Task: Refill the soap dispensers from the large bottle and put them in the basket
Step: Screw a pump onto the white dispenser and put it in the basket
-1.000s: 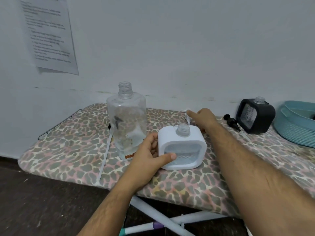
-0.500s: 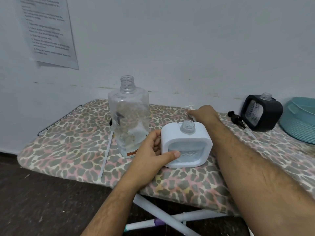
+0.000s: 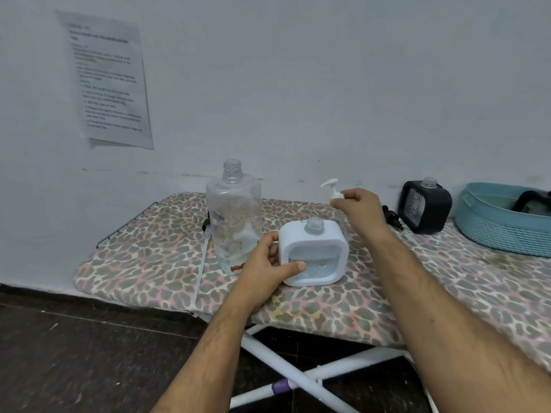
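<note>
Head view is showing a leopard-print ironing board (image 3: pixel 155 257) serving as the tabletop against a pale wall. Near its middle, a white soap dispenser (image 3: pixel 313 253) is standing upright with its neck uncapped, and the left hand (image 3: pixel 265 268) is gripping its left side, thumb lying across the front window and fingers curling round the back. Above and just behind it, the right hand (image 3: pixel 359 208) is pinching a white pump head (image 3: pixel 331 189) and holding it in the air, clear of the dispenser's neck, with the nozzle pointing left. Left of the white dispenser, almost touching the left hand, the large clear bottle (image 3: pixel 234 217) is standing open with its cap off; how much liquid is remaining inside is hard to tell. A white tube (image 3: pixel 200 272) is lying on the board beside the bottle's base. Farther right, a black soap dispenser (image 3: pixel 426 207) is standing upright, also uncapped, with a black pump (image 3: pixel 392 219) lying on the board between it and the right wrist. At the right edge, the teal basket (image 3: pixel 495 231) is sitting on the board, holding something dark that is only partly showing. A printed sheet (image 3: pixel 108 81) is hanging on the wall at upper left, its text too blurred to read.
</note>
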The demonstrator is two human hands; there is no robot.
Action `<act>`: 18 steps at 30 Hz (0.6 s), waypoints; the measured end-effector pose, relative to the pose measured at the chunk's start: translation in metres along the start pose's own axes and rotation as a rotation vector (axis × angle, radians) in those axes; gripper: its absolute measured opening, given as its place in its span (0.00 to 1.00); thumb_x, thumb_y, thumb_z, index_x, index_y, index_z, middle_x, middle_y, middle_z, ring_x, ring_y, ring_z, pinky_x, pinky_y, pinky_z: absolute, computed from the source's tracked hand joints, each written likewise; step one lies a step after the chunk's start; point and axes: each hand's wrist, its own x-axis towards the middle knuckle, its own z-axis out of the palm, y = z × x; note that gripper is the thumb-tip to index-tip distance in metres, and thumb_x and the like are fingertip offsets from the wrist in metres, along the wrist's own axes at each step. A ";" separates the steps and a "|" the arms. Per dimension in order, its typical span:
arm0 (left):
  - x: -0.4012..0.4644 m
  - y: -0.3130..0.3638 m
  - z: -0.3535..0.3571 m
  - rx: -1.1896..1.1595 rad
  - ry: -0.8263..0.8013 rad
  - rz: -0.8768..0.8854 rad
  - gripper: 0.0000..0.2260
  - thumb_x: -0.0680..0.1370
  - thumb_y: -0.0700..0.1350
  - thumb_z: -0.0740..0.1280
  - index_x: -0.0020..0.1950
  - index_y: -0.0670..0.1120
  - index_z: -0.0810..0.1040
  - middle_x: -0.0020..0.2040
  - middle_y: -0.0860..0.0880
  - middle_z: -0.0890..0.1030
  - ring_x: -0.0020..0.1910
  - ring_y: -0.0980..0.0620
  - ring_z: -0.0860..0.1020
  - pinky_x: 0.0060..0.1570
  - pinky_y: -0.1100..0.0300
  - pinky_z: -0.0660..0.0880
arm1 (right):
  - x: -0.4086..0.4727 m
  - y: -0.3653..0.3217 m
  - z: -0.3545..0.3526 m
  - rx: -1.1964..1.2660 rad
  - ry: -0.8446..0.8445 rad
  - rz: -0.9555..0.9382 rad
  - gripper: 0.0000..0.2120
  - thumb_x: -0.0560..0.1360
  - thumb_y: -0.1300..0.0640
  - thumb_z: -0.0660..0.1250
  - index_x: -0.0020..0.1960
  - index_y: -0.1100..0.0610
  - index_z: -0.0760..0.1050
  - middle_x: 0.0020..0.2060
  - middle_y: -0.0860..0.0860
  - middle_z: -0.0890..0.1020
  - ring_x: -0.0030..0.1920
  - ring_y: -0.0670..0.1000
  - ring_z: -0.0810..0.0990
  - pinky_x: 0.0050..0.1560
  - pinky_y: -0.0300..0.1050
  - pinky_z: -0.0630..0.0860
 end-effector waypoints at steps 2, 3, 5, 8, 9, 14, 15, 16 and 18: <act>0.000 0.001 0.000 -0.011 0.000 -0.006 0.27 0.67 0.41 0.78 0.64 0.50 0.73 0.56 0.48 0.83 0.56 0.48 0.82 0.57 0.46 0.79 | -0.012 -0.014 -0.007 0.015 0.030 -0.073 0.11 0.71 0.59 0.74 0.53 0.57 0.79 0.44 0.50 0.83 0.45 0.49 0.81 0.44 0.40 0.75; 0.000 0.001 0.000 -0.018 0.000 -0.006 0.27 0.68 0.40 0.78 0.64 0.50 0.73 0.55 0.47 0.83 0.55 0.48 0.82 0.57 0.46 0.79 | -0.019 -0.022 -0.010 0.030 0.046 -0.112 0.10 0.71 0.58 0.74 0.52 0.56 0.79 0.44 0.50 0.83 0.45 0.48 0.82 0.45 0.41 0.76; 0.001 0.001 0.000 -0.024 -0.001 -0.011 0.27 0.69 0.37 0.78 0.64 0.49 0.73 0.55 0.46 0.83 0.55 0.47 0.82 0.56 0.46 0.79 | -0.034 -0.039 -0.016 0.067 0.073 -0.188 0.09 0.72 0.57 0.73 0.52 0.54 0.78 0.43 0.49 0.84 0.43 0.46 0.82 0.44 0.39 0.77; 0.000 0.001 0.001 -0.029 -0.006 -0.016 0.27 0.69 0.35 0.77 0.64 0.49 0.73 0.56 0.47 0.83 0.55 0.48 0.82 0.56 0.48 0.80 | -0.054 -0.064 -0.024 0.168 0.098 -0.288 0.09 0.74 0.57 0.72 0.53 0.55 0.78 0.42 0.48 0.85 0.42 0.42 0.82 0.42 0.34 0.75; -0.001 0.001 0.001 -0.028 -0.007 -0.015 0.27 0.70 0.35 0.77 0.64 0.49 0.73 0.56 0.47 0.83 0.56 0.48 0.82 0.56 0.49 0.80 | -0.059 -0.072 -0.026 0.198 0.100 -0.313 0.09 0.74 0.57 0.72 0.54 0.55 0.78 0.42 0.48 0.85 0.43 0.42 0.83 0.43 0.34 0.75; 0.000 0.001 0.002 -0.018 -0.015 -0.007 0.27 0.70 0.35 0.77 0.64 0.50 0.73 0.55 0.48 0.83 0.55 0.50 0.82 0.53 0.53 0.80 | -0.080 -0.101 -0.034 0.314 0.069 -0.410 0.10 0.76 0.58 0.71 0.57 0.54 0.80 0.45 0.49 0.86 0.47 0.42 0.83 0.47 0.34 0.77; 0.000 0.001 0.002 -0.018 -0.016 -0.007 0.27 0.70 0.34 0.77 0.64 0.51 0.73 0.55 0.48 0.83 0.54 0.51 0.82 0.53 0.54 0.80 | -0.083 -0.105 -0.034 0.318 0.058 -0.430 0.08 0.77 0.58 0.71 0.56 0.53 0.81 0.45 0.50 0.86 0.46 0.42 0.83 0.47 0.35 0.78; 0.000 0.001 0.003 -0.017 -0.017 -0.005 0.27 0.70 0.34 0.77 0.64 0.51 0.73 0.55 0.48 0.83 0.54 0.52 0.82 0.52 0.56 0.80 | -0.086 -0.108 -0.034 0.319 0.043 -0.443 0.07 0.77 0.58 0.71 0.54 0.52 0.82 0.44 0.51 0.86 0.46 0.43 0.83 0.48 0.35 0.78; 0.001 0.000 0.002 -0.014 -0.017 -0.004 0.27 0.70 0.35 0.77 0.64 0.52 0.72 0.55 0.49 0.83 0.54 0.52 0.82 0.52 0.56 0.80 | -0.091 -0.111 -0.033 0.315 0.014 -0.453 0.05 0.77 0.58 0.71 0.52 0.51 0.82 0.44 0.53 0.86 0.45 0.44 0.82 0.49 0.35 0.79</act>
